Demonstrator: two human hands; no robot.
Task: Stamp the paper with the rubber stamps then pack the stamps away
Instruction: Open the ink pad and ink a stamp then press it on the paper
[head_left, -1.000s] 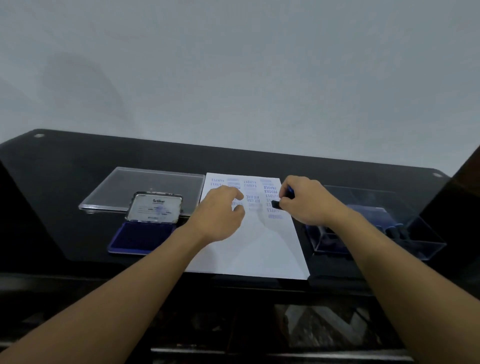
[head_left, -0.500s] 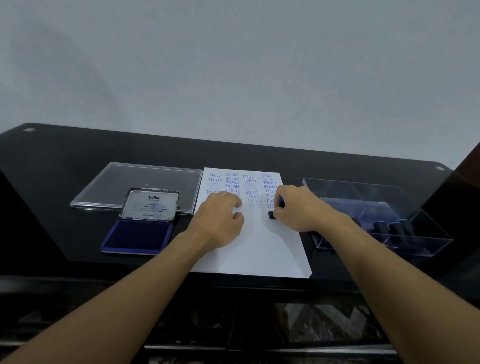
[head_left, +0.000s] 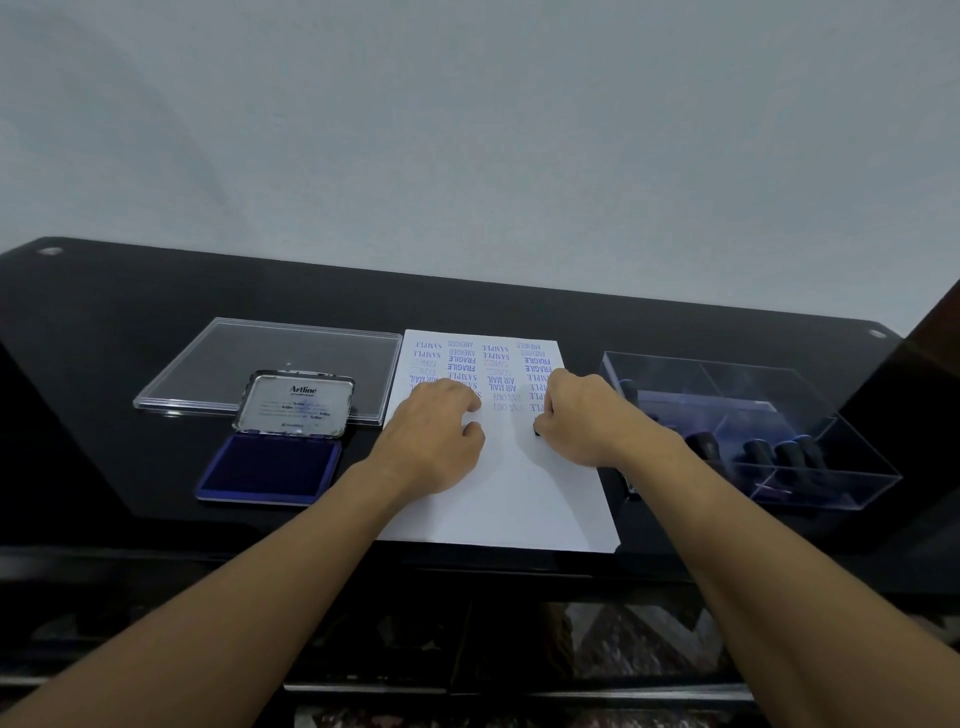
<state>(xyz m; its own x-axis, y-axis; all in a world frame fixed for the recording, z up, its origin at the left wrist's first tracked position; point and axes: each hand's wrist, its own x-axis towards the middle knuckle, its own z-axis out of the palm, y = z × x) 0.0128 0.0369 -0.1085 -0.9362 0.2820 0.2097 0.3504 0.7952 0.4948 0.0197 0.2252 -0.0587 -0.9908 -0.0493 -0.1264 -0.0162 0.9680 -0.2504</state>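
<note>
Centre frame: right hand (head_left: 584, 415) is gripping stamp (head_left: 538, 430) on paper (head_left: 524, 499); left hand (head_left: 434, 439), loosely curled, empty, is pressing paper.

A glossy black table (head_left: 156, 291) stands against a plain pale wall (head_left: 467, 130).

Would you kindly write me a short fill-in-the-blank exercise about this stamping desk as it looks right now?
The left hand and the right hand, which grips a stamp, both rest on the white ____. The ink pad lies with its lid ____. That lid reads ____. The clear box of spare stamps stands on the sheet's ____ side.
Missing words: paper; open; Artline; right.
</note>
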